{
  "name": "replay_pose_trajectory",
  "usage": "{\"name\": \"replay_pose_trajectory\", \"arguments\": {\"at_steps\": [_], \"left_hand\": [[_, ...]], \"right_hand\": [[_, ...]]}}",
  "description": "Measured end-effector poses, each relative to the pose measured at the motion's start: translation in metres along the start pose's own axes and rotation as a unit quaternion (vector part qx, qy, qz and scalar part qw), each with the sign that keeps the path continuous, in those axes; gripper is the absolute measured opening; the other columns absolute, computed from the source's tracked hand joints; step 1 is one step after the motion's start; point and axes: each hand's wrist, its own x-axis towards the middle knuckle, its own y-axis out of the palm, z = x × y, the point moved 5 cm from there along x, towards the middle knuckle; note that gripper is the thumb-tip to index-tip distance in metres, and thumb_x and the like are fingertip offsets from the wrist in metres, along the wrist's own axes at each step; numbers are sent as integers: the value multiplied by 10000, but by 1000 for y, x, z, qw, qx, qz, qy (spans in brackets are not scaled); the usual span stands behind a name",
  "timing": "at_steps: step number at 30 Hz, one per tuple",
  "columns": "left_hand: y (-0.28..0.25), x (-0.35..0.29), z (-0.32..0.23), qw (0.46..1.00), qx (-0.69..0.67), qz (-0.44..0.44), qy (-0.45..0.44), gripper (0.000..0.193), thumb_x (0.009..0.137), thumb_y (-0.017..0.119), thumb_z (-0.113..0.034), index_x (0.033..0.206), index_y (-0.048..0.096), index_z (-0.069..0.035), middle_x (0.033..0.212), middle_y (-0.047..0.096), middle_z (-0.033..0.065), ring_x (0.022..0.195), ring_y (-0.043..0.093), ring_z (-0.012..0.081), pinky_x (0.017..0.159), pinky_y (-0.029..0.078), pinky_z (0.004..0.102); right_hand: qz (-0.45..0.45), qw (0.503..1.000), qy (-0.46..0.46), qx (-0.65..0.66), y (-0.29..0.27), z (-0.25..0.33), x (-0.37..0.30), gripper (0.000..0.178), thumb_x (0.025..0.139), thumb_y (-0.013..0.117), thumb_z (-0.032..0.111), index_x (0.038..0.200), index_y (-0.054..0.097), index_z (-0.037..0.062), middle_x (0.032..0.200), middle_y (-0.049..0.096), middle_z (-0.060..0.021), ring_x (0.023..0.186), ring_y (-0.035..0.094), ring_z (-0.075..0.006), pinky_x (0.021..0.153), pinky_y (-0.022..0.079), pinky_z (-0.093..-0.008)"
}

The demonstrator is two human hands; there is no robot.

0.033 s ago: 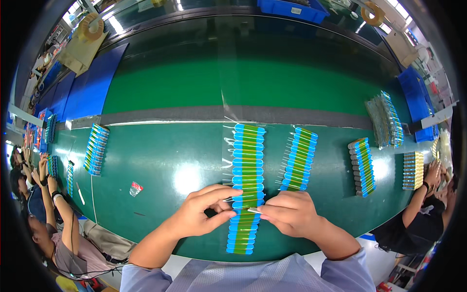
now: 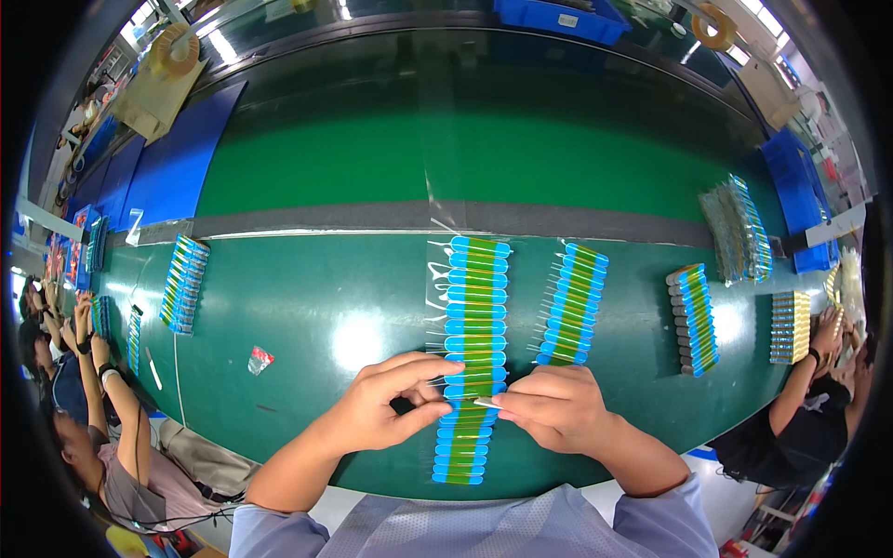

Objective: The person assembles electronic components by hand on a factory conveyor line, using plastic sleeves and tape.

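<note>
A long row of blue, rounded pieces with a green-yellow band down the middle lies on the green table in front of me, thin pale wires sticking out on its left side. At the row's left edge, my left hand is open, thumb and index finger apart with their tips touching the pieces; its other fingers are partly hidden. My right hand pinches a small, flat, pale tool, whose tip reaches over the row between my hands. Its exact kind cannot be made out.
A second, shorter blue-and-green row lies to the right, with another row beyond it. Left are a similar row and a small red-and-clear packet. A dark strip crosses behind. Co-workers' arms show at both sides.
The far end of the long row sits very slightly farther right. Both hands and the pale tool look unmoved.
</note>
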Motion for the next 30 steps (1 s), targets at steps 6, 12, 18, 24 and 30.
{"name": "replay_pose_trajectory", "arguments": {"at_steps": [6, 12, 18, 24, 30], "left_hand": [[1, 3, 5, 998, 4, 45, -31, 535, 855, 775, 34, 1362, 621, -36, 1150, 658, 106, 780, 681, 96, 691, 584, 246], [-3, 2, 13, 997, -62, 42, -33, 550, 854, 783, 33, 1373, 610, -24, 1075, 678, 99, 742, 667, 69, 651, 562, 235], [-2, 1, 14, 995, -80, 45, -26, 598, 831, 812, 23, 1387, 595, -18, 1055, 679, 93, 762, 686, 81, 653, 574, 229], [4, 6, 2, 995, -85, 50, -34, 665, 790, 841, 28, 1401, 583, -22, 1082, 671, 97, 775, 699, 92, 650, 600, 238], [5, 3, 7, 998, -47, 38, -7, 674, 771, 829, 70, 1394, 592, -29, 1003, 693, 85, 715, 690, 77, 627, 583, 228]], "right_hand": [[47, 998, -6, -33, 0, -1, 7, 203, 789, 817, 112, 987, 772, 100, 851, 673, 22, 656, 635, -139, 510, 489, -293], [-23, 969, 95, 225, -4, -19, -2, 162, 811, 809, 87, 971, 780, 97, 881, 733, -1, 701, 679, -159, 554, 520, -293], [19, 996, 34, 79, -9, -14, 5, 159, 812, 808, 84, 968, 781, 105, 856, 731, -16, 682, 673, -176, 562, 524, -294], [18, 999, 25, 15, -7, -16, 4, 178, 795, 819, 106, 968, 776, 110, 814, 696, 2, 662, 660, -164, 547, 522, -301], [5, 1000, -3, 7, 2, -10, 5, 179, 784, 820, 98, 955, 770, 104, 792, 676, 12, 643, 645, -154, 533, 517, -298]]}}
